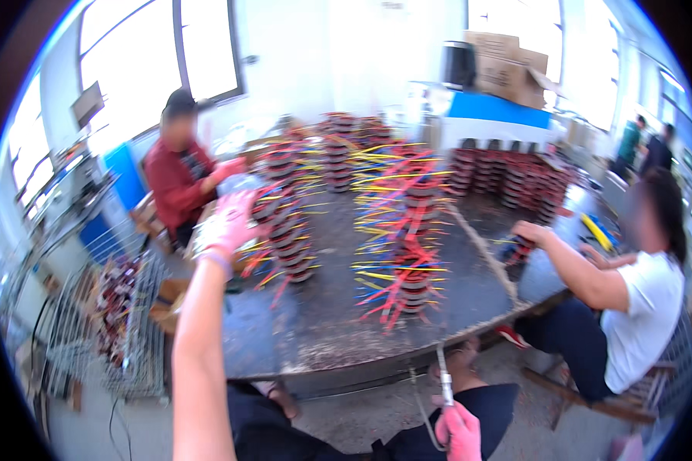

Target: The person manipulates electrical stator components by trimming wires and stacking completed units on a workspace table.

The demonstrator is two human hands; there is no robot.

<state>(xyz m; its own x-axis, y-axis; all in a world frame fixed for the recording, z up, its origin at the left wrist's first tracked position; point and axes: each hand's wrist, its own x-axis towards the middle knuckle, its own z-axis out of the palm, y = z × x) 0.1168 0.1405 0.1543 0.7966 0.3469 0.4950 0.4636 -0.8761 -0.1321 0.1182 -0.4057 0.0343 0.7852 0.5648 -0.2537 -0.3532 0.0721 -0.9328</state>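
My left arm stretches out over the left side of the table. My left hand [237,220], pinkish and blurred, is beside the top of a leaning stack of dark ring-shaped motor cores [291,242] with coloured wire leads. Clear crumpled plastic [211,230] lies by that hand; whether the fingers grip anything is too smeared to tell. Low in front of my lap, my right hand [461,432] is closed around a slim white-and-metal rod-like tool [446,384] with a thin cord or wire looping beside it. In mid-table stands another stack of cores [414,288], bristling with yellow, red and blue leads.
More core stacks [507,177] stand at the back right. A person in red [178,180] sits at the far left; one in white [642,307] handles a core at the right. A wire cart [108,330] stands left of the table [323,353]. Cardboard boxes [507,69] sit behind.
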